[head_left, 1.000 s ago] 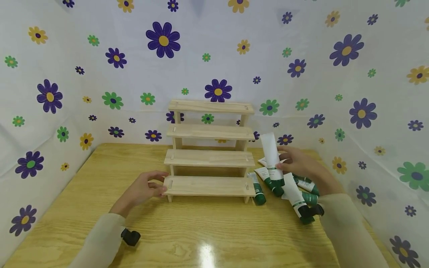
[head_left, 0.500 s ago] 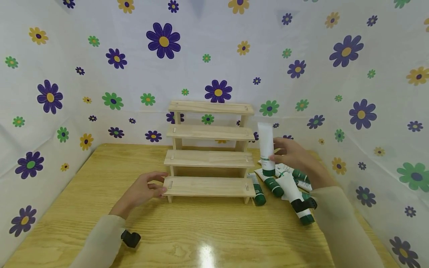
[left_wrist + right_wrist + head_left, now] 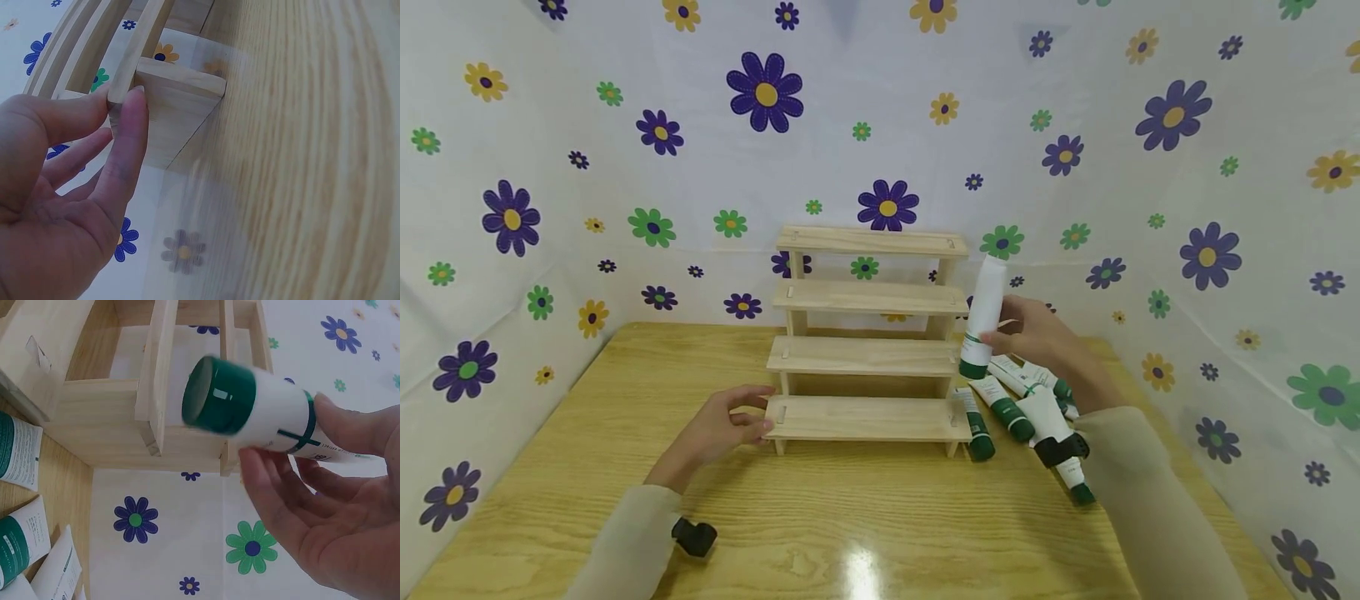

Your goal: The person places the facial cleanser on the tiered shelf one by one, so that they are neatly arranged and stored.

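A white squeeze tube (image 3: 985, 312) with a green cap is held up in my right hand (image 3: 1036, 337), pinched between thumb and fingers. It tilts slightly, cap down, beside the right end of the stepped wooden rack (image 3: 868, 358). In the right wrist view the tube's green cap (image 3: 219, 395) points toward the rack's shelves, apart from them. At the left end of the lowest shelf (image 3: 865, 417), my left hand (image 3: 718, 425) pinches the board's edge; the left wrist view shows thumb and forefinger (image 3: 128, 144) on either side of the board.
Several more white and green tubes (image 3: 1011, 408) lie in a loose pile on the wooden table (image 3: 850, 517), right of the rack. One tube (image 3: 976, 429) lies close against the rack's right front leg. A flower-printed cloth (image 3: 700, 167) surrounds the table's back and sides.
My right hand has lifted the tube from over the pile, moving up and left toward the rack, and the tube's tilt has changed. My left hand stays at the lowest shelf.
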The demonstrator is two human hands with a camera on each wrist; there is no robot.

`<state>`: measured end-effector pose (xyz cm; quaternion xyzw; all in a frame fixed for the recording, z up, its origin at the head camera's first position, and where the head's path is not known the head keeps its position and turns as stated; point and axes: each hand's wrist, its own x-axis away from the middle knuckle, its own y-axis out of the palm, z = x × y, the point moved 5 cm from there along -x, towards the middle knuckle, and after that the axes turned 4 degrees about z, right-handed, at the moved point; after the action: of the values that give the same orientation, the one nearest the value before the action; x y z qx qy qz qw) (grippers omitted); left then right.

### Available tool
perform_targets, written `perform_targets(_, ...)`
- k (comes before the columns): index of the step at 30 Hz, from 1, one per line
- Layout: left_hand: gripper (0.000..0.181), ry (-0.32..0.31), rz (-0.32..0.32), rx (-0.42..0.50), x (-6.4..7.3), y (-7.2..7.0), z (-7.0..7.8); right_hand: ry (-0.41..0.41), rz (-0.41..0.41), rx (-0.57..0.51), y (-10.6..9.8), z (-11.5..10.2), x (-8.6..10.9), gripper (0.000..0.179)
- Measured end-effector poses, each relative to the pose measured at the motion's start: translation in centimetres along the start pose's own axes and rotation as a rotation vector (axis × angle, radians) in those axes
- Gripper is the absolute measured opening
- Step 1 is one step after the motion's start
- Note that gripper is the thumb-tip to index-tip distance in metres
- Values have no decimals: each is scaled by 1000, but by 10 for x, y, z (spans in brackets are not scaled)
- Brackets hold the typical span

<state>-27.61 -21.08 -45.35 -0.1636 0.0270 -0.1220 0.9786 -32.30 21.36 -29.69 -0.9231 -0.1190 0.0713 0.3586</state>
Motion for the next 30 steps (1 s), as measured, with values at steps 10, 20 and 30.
perform_targets(10,60,-11,-2,14,0,0,0,8,57,62,2,-16,-9,62)
perform_targets(20,61,-35,-7,12,1,1,-2,-1,175,19,3,-27,-24,61)
perform_targets(30,60,-24,0,-1,0,1,-2,-21,278,31,2,-55,-39,70)
